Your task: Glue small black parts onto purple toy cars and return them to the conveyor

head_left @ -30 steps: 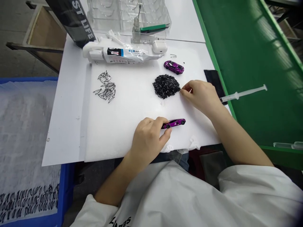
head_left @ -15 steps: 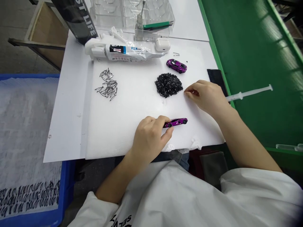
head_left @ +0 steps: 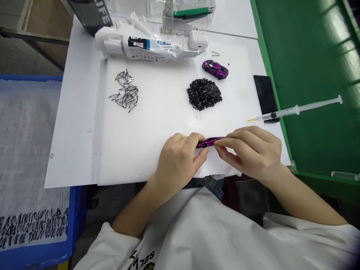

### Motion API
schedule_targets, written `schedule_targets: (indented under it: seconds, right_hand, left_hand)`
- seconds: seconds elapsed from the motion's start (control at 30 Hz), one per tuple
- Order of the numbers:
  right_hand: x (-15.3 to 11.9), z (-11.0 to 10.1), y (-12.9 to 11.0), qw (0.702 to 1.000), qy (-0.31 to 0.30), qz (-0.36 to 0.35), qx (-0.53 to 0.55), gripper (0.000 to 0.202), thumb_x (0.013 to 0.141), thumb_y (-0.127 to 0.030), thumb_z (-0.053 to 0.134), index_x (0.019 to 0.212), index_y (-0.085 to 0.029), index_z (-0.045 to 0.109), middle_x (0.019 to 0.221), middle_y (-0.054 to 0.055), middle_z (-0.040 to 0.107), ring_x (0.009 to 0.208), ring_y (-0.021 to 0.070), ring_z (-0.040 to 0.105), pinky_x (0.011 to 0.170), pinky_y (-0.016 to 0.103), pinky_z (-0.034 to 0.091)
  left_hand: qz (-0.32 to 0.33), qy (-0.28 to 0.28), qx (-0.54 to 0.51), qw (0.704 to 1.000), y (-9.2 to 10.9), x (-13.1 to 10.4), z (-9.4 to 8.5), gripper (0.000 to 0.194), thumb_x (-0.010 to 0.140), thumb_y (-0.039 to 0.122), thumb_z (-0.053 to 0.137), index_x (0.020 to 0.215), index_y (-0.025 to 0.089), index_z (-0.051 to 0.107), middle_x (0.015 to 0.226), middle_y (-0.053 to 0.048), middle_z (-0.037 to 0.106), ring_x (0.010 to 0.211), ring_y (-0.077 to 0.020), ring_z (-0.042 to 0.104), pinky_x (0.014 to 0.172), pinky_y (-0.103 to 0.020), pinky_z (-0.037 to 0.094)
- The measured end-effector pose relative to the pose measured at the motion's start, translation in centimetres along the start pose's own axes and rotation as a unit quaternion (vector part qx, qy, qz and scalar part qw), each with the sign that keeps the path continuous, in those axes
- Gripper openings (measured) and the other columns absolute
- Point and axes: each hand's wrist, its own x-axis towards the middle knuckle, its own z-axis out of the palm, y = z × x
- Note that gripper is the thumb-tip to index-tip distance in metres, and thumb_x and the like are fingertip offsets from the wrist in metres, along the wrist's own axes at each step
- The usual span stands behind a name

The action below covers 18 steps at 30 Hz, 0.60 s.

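Observation:
My left hand (head_left: 180, 161) grips the rear end of a purple toy car (head_left: 209, 142) between thumb and fingers, low over the white foam sheet (head_left: 157, 127). My right hand (head_left: 250, 152) is at the car's other end, its thumb and index finger pinched against the side; anything tiny between them is too small to make out. Beyond the hands lies a pile of small black pieces (head_left: 204, 93), with a second purple toy car (head_left: 215, 69) just behind it. Thin black outline-shaped parts (head_left: 126, 92) are scattered at the left of the foam.
A syringe (head_left: 295, 110) lies across a black phone (head_left: 266, 97) at the right. Along the back are a white tube (head_left: 154, 48), a white case (head_left: 198, 39), a glass bottle (head_left: 168, 18) and a dark cylinder (head_left: 91, 17). A blue tray (head_left: 77, 221) stands at the left.
My right hand has moved from beside the black pile down to the held car and now touches it. My left hand keeps its grip. The camera view has shifted slightly.

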Motion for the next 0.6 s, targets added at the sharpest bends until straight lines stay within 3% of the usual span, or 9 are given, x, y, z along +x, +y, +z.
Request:
schedule_targets:
  seconds: [0.2,0.4,0.6]
  right_hand:
    - [-0.40,0.28,0.26,0.999,-0.028,-0.013,-0.014,0.008,0.077,-0.020,0.065,0.082,-0.025,0.062,0.070,-0.002,0.067,0.064,0.0134,0.058,0.056,0.027,0.047]
    - [-0.35,0.56,0.14,0.999,0.005,-0.038,-0.005,0.024,0.069,-0.015,0.072,0.090,-0.018,0.060,0.067,0.000,0.067,0.062,0.0134,0.057,0.054,0.027,0.048]
    - [-0.20,0.80,-0.12,0.999,0.016,-0.040,-0.009,0.022,0.070,-0.016,0.071,0.089,-0.020,0.060,0.065,-0.002,0.066,0.060,0.0122,0.055,0.054,0.025,0.046]
  left_hand:
    - [0.004,0.004,0.000,1.000,-0.04,0.00,0.04,0.013,0.083,0.024,0.060,0.093,0.017,0.060,0.075,0.000,0.067,0.071,-0.0157,0.056,0.066,-0.028,0.046]
    - [0.007,0.010,0.002,1.000,-0.07,0.00,0.11,0.012,0.082,0.022,0.059,0.092,0.016,0.061,0.073,-0.001,0.066,0.071,-0.0162,0.057,0.066,-0.027,0.046]
    - [0.004,0.011,0.004,1.000,-0.09,-0.05,0.20,0.012,0.082,0.019,0.057,0.092,0.017,0.061,0.073,0.000,0.066,0.072,-0.0157,0.058,0.068,-0.027,0.047]
